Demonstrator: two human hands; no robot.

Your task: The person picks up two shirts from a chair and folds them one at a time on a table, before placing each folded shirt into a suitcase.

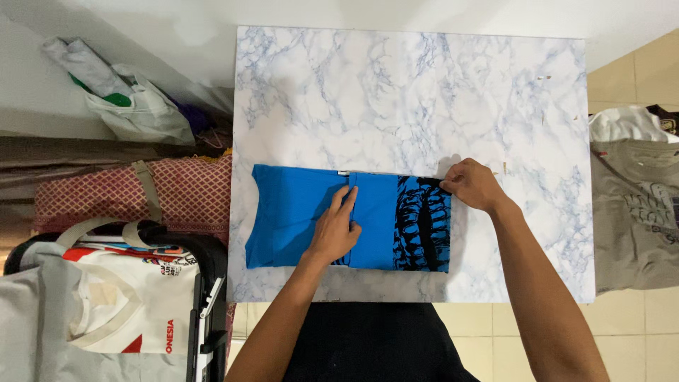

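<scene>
The left hand (335, 230) lies flat, fingers together, pressing the middle of a folded blue shirt (297, 212). The right hand (472, 184) pinches the shirt's upper right corner. The shirt lies across the lower centre of the marble-patterned surface (424, 92). A grey shirt (633, 212) lies at right frame edge.

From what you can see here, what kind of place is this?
Probably a room at home, used for folding laundry. A blue shirt lies folded on a marble-patterned table under both hands, a grey shirt waits on the right, and bags crowd the left above a tiled floor.
</scene>
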